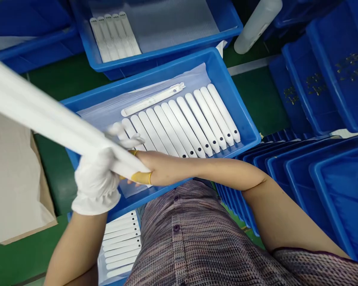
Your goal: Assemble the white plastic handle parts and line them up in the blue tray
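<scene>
My left hand (96,182), in a white glove, is closed around a long white plastic bar (47,112) that crosses the view from the left edge. My right hand (143,171), with yellow finger cots, holds the bar's near end. Below both hands lies a blue plastic tray (235,103) lined with clear film. Several white strips with black holes (193,123) sit side by side in it, partly hidden by my right forearm. One longer white piece (152,99) lies across the film above them.
A second blue tray (164,49) with white strips stands beyond the first, and a third (121,246) with strips sits near my body. Stacked blue trays (325,190) fill the right side. A white cylinder (256,28) lies at top right, beige paper (14,186) at left, over a green floor.
</scene>
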`<state>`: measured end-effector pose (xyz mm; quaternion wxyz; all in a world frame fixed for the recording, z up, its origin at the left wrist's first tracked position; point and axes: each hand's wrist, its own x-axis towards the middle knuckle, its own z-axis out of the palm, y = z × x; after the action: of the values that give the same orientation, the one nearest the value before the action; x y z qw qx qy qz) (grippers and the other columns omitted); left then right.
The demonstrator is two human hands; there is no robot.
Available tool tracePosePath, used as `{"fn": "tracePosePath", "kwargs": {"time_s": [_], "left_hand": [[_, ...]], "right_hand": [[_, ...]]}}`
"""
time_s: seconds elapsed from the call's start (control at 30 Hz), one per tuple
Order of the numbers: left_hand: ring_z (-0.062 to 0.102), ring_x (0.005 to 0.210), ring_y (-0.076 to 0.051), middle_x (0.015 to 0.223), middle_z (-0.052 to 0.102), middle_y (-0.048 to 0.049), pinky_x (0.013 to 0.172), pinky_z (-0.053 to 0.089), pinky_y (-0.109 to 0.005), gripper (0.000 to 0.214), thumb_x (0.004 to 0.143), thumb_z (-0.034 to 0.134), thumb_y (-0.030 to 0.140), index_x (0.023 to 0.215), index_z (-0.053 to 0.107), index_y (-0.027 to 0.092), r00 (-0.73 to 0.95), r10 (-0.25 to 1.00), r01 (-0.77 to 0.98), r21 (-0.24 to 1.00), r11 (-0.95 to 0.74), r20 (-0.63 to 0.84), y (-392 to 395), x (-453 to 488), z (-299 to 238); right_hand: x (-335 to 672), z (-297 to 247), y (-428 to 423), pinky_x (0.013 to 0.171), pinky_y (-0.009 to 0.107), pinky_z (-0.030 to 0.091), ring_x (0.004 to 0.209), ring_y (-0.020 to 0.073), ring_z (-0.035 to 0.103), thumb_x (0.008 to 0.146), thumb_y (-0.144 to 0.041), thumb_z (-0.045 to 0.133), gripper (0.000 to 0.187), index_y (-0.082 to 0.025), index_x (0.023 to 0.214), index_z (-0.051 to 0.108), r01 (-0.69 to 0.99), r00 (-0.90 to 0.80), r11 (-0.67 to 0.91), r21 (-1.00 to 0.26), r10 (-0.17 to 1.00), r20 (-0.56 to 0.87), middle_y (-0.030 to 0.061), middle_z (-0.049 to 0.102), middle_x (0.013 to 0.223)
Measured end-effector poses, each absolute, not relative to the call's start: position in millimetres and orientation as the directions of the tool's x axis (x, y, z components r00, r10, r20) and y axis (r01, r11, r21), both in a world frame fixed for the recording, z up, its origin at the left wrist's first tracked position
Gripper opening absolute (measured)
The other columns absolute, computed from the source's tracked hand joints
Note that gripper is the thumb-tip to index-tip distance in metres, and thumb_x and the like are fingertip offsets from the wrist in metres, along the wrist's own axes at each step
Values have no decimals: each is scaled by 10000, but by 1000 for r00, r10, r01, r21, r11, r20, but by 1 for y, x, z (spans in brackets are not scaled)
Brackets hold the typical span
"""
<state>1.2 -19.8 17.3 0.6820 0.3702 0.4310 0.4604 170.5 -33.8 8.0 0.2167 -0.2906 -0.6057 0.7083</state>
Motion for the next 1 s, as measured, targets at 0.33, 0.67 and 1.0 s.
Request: {"fn": "tracePosePath", "kwargs": {"time_s": [0.33, 0.67, 1.0], "left_hand": [[677, 1234, -270, 1181, 770, -85, 1071, 554, -382, 331, 877, 781, 404, 1127, 771, 187, 116, 966, -387, 886, 258, -231, 0, 15, -22], [585, 614, -124, 783, 649, -7, 618, 557, -255, 401, 977, 630, 530, 1239, 665, 229, 228, 934, -621, 698, 357, -274, -5, -3, -14], [620, 679, -101, 856, 655, -6, 662, 561, -226, 186, 980, 664, 303, 1147, 669, 223, 252, 902, -669, 610, 424, -351, -3, 4, -13]], "right_hand": [[169, -27, -4, 1002, 439, 553, 1014, 216, 705, 921, -329, 673, 656, -272, 1519, 407, -65, -222, -148, -987, 966, -130, 85, 661, 1281], [160, -17, -1, 692, 258, 559, 680, 106, 600, 799, -182, 684, 459, -286, 1244, 639, -604, -456, -633, -484, 773, -442, -31, 646, 862], [159, -28, 0, 723, 282, 576, 707, 117, 590, 812, -208, 658, 317, -279, 1121, 653, -576, -435, -604, -552, 797, -418, -18, 612, 893]]}}
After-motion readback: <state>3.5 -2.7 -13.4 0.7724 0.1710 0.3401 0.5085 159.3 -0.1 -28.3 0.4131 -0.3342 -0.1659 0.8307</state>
